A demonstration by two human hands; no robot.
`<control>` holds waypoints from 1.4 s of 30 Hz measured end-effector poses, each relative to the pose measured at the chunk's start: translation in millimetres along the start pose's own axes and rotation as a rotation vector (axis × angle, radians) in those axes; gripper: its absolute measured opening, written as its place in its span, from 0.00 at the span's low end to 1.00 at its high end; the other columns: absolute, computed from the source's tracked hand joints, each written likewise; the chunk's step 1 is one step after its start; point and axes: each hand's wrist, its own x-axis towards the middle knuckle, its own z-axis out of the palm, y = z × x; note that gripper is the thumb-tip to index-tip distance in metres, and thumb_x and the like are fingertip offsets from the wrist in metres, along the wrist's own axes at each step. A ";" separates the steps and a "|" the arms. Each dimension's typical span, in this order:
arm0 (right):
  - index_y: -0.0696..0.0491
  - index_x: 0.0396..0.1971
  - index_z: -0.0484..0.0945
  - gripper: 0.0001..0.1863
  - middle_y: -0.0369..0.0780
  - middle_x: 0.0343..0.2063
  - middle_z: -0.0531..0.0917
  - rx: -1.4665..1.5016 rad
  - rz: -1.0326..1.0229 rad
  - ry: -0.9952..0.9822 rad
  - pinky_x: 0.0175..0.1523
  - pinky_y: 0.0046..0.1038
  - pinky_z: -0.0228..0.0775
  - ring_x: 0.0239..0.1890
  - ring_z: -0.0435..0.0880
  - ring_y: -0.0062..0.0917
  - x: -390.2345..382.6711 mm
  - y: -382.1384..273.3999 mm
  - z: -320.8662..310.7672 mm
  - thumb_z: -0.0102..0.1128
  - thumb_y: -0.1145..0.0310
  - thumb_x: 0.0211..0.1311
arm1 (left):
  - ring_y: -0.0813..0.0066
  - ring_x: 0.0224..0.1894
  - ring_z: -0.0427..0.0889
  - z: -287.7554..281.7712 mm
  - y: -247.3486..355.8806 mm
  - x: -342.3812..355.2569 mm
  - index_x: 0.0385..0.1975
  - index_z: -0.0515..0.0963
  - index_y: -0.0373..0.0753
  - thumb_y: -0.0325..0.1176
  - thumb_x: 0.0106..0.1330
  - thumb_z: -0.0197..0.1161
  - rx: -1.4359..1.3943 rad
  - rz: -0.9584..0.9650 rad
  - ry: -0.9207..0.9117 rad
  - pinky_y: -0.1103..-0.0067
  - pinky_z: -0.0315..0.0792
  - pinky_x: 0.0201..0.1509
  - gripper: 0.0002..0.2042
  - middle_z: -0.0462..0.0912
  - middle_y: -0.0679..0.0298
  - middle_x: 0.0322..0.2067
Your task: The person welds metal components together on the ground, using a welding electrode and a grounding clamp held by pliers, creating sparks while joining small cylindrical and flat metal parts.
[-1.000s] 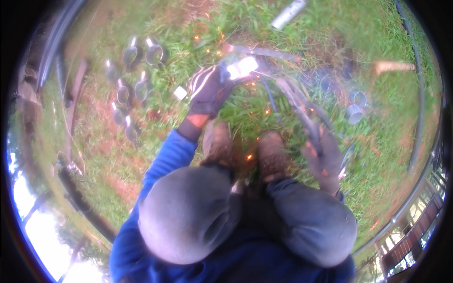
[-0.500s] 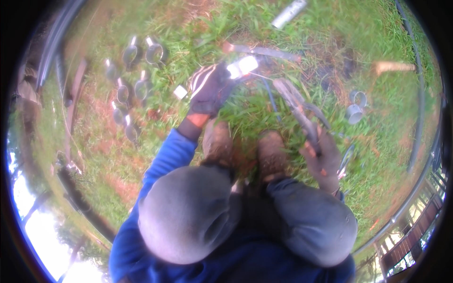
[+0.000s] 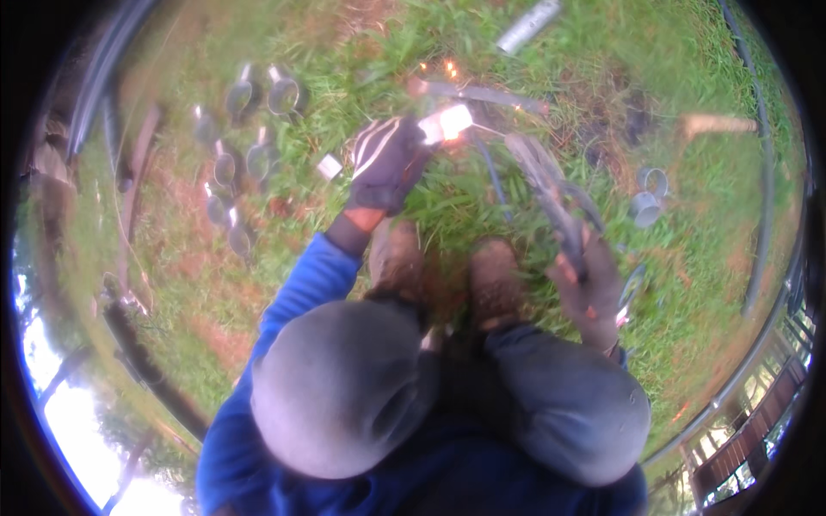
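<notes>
My left hand (image 3: 391,163), in a dark striped glove, is closed on a small metal piece (image 3: 436,128) above the grass. The piece's right end glares white, so its exact shape is lost. In my right hand (image 3: 589,288), also gloved, is a welding electrode holder (image 3: 546,185), gripped by its handle. A thin welding rod (image 3: 489,130) sticks out of the holder's jaws, and its tip meets the glare at the piece. Orange sparks (image 3: 450,69) fly beyond it. A small pale metal block (image 3: 329,166) lies on the grass beside my left hand.
Several short metal rings with tabs (image 3: 284,95) lie in the grass at left. Two plain rings (image 3: 645,208) sit at right. A flat bar (image 3: 477,93), a metal tube (image 3: 528,26) and a wooden stick (image 3: 721,125) lie farther off. My boots (image 3: 497,279) are close below.
Orange sparks have appeared beyond the piece, and the glare has grown at its right end. The electrode holder has shifted slightly up and to the right. My left hand has barely moved.
</notes>
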 end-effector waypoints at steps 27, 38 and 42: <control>0.58 0.78 0.83 0.47 0.51 0.52 0.91 -0.144 -0.190 0.032 0.50 0.43 0.91 0.47 0.97 0.49 16.9 -18.6 7.3 0.94 0.72 0.57 | 0.47 0.41 0.91 -12.7 19.5 6.5 0.57 0.91 0.39 0.33 0.66 0.87 0.021 0.160 0.089 0.58 0.85 0.47 0.20 0.93 0.56 0.39; 0.60 0.78 0.83 0.45 0.53 0.54 0.92 -0.172 -0.202 0.027 0.51 0.45 0.91 0.49 0.97 0.52 17.8 -21.5 5.3 0.92 0.69 0.60 | 0.52 0.43 0.92 6.9 -19.2 -1.9 0.63 0.92 0.38 0.28 0.70 0.82 -0.084 0.247 0.167 0.63 0.88 0.51 0.21 0.95 0.57 0.45; 0.59 0.78 0.84 0.44 0.53 0.54 0.92 -0.153 -0.185 0.030 0.51 0.45 0.91 0.48 0.97 0.51 18.9 -25.5 4.8 0.91 0.70 0.61 | 0.51 0.47 0.94 -0.8 -0.7 -0.9 0.68 0.91 0.40 0.30 0.72 0.80 0.030 0.160 0.085 0.61 0.89 0.53 0.23 0.96 0.57 0.48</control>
